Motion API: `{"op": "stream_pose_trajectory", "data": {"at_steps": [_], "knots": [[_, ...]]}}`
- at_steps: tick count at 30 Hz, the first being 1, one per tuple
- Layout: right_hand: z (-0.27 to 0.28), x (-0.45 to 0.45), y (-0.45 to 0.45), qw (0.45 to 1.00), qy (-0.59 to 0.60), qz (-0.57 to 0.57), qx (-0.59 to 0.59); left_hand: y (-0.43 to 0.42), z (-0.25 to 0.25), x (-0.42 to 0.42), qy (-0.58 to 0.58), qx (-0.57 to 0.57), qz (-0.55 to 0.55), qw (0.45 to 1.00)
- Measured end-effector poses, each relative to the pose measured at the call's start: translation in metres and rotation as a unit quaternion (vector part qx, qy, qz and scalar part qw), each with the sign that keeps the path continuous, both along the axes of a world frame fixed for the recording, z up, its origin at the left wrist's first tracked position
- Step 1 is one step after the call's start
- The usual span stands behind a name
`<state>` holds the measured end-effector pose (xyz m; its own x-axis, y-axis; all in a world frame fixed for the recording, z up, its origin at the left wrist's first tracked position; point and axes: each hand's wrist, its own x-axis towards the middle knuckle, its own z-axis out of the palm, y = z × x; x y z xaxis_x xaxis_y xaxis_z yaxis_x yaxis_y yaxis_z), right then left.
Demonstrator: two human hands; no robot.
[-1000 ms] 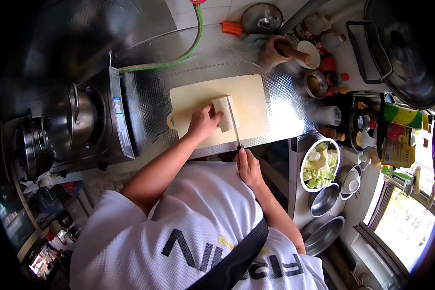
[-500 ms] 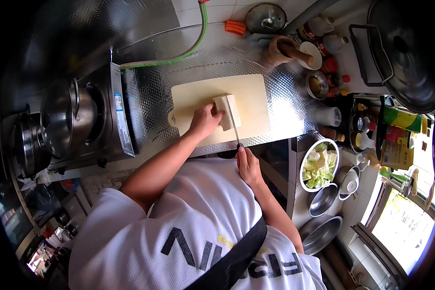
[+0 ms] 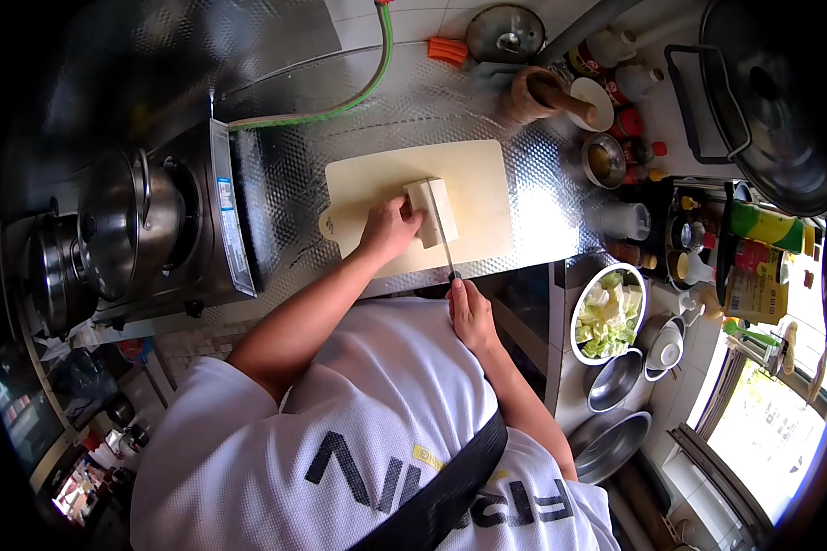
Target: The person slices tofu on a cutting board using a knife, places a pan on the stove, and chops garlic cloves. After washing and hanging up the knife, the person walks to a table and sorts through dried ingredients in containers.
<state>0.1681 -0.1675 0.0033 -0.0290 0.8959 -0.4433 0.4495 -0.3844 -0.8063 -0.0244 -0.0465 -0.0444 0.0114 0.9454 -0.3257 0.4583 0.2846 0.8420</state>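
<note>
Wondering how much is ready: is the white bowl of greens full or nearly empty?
Nearly full: in the white bowl, greens and white chunks reach close to its rim.

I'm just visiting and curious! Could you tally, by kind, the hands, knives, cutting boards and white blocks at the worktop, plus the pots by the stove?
Bare hands, left hand and right hand: 2
Dark-handled metal knife: 1
Cream rectangular cutting board: 1
White oblong block, counted whole: 1
Silver round metal pots: 2
Total: 7
</note>
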Motion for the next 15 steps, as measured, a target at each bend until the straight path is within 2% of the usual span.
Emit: {"op": "stream_pose_trajectory", "data": {"at_steps": [7,10,15], "knots": [[0.0066,-0.0014,0.0036,0.998,-0.014,0.017,-0.054,0.0006,-0.0023,-0.0009,0.017,0.0,-0.007,1.0],[0.001,-0.0029,0.0007,1.0,-0.009,0.009,-0.002,0.0006,-0.0009,-0.0002,0.019,-0.003,-0.005,1.0],[-0.0005,-0.0027,-0.0002,1.0,-0.009,0.004,-0.005,-0.0003,-0.0055,-0.0007,0.018,-0.001,-0.004,1.0]]}}
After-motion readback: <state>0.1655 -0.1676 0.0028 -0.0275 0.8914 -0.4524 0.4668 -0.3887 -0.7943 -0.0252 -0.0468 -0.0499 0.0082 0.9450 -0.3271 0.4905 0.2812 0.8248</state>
